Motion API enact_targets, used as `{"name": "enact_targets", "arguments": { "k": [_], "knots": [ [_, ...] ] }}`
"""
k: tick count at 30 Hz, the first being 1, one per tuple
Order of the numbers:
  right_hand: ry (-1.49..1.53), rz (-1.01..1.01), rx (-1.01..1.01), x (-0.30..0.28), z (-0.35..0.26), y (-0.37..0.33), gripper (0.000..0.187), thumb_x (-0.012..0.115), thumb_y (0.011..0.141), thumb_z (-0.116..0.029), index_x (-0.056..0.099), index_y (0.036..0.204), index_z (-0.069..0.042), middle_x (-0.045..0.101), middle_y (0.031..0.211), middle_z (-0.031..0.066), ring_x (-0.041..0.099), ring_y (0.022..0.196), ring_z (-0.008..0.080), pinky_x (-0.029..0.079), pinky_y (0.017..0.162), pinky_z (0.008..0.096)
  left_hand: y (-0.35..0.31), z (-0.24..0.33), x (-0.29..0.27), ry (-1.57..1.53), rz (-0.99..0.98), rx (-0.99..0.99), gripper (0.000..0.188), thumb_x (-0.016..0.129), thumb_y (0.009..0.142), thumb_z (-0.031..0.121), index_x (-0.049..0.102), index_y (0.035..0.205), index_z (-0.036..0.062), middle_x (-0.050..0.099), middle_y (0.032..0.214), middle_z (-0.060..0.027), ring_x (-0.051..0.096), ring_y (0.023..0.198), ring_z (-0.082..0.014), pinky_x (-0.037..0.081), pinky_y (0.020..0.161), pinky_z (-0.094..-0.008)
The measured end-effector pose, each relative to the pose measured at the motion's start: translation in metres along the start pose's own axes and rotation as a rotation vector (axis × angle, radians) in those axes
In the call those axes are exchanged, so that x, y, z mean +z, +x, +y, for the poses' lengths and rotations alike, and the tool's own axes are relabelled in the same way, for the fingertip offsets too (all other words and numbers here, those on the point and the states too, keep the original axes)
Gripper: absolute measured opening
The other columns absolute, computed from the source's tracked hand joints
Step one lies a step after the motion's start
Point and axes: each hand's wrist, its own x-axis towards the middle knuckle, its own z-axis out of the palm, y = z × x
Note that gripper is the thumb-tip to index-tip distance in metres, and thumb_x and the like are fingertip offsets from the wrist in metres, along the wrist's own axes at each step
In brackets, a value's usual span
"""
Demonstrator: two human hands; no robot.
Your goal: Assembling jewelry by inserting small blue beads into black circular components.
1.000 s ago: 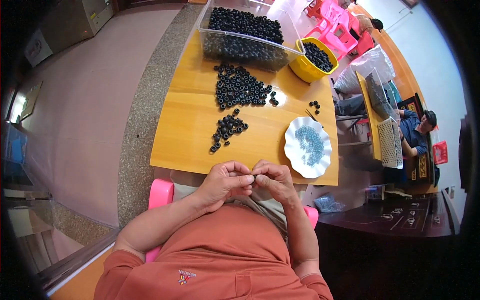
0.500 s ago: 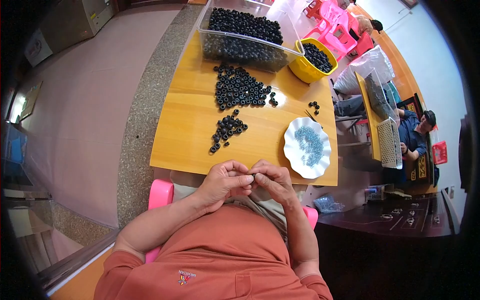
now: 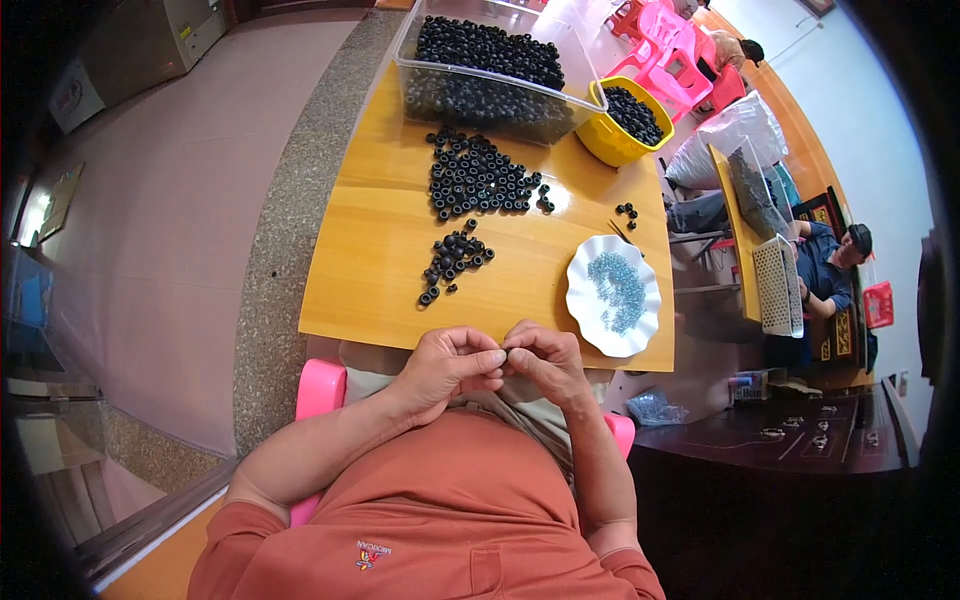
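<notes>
My left hand and my right hand meet just past the table's near edge. Their thumbs and forefingers pinch a tiny dark piece between them. Fingertips cover most of it, so its exact shape is hidden. Beyond my hands lies a small heap of black ring-shaped pieces, with a larger spread of the same black pieces behind it. To the right of my hands, a white scalloped plate holds small clear-blue beads.
A clear plastic bin full of black pieces stands at the table's far end, beside a yellow basin of more. Dark tweezers and several loose black pieces lie behind the plate. Another person sits at the right.
Both hands stay almost in place, with slight finger shifts. The dark piece between the fingertips shows less than before.
</notes>
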Motion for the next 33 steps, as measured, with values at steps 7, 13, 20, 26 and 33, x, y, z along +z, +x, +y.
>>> {"name": "enact_targets", "arguments": {
  "k": [7,13,20,26,33],
  "knots": [
    [-0.047,0.014,0.032,0.004,-0.009,0.001,0.016,0.061,0.093,-0.008,0.067,0.099,0.005,0.062,0.092,0.0095,0.06,0.078,0.0127,0.05,0.069,0.0238,0.0,-0.001,0.0,0.003,0.013,0.021,0.009,0.066,0.088,0.004,0.062,0.096,0.0007,0.066,0.088,-0.0078,0.067,0.078,-0.016,0.059,0.073,-0.0279],
    [-0.039,0.026,-0.002,0.003,-0.002,0.0,0.017,0.063,0.091,-0.006,0.068,0.104,0.005,0.061,0.097,0.0103,0.062,0.083,0.0144,0.052,0.071,0.0244,0.0,-0.001,0.001,0.024,0.026,0.059,0.01,0.066,0.088,0.003,0.062,0.096,0.0006,0.066,0.089,-0.008,0.067,0.078,-0.0154,0.059,0.073,-0.0278],
    [-0.025,0.066,-0.025,0.003,0.003,0.0,0.018,0.065,0.09,-0.005,0.068,0.105,0.003,0.062,0.1,0.0098,0.061,0.086,0.0152,0.051,0.075,0.0258,0.0,-0.003,-0.001,0.043,0.01,0.094,0.01,0.066,0.088,0.002,0.062,0.097,0.0,0.066,0.09,-0.0082,0.067,0.078,-0.015,0.06,0.073,-0.0277],
    [-0.043,0.202,-0.096,0.008,0.005,0.0,0.018,0.064,0.091,-0.008,0.067,0.104,0.003,0.065,0.099,0.0106,0.061,0.086,0.0148,0.051,0.075,0.0264,0.0,-0.001,0.002,0.097,0.026,0.121,0.01,0.066,0.088,0.002,0.062,0.096,-0.0005,0.066,0.089,-0.0082,0.067,0.077,-0.0147,0.059,0.073,-0.0269],
    [0.067,0.27,-0.023,0.009,0.0,-0.002,0.018,0.063,0.092,-0.006,0.067,0.106,0.004,0.068,0.095,0.0078,0.063,0.084,0.014,0.052,0.077,0.0264,0.0,0.0,0.003,0.109,0.032,0.13,0.011,0.068,0.087,0.003,0.062,0.096,-0.001,0.066,0.089,-0.0076,0.066,0.077,-0.0137,0.058,0.071,-0.0258]
  ]
}}
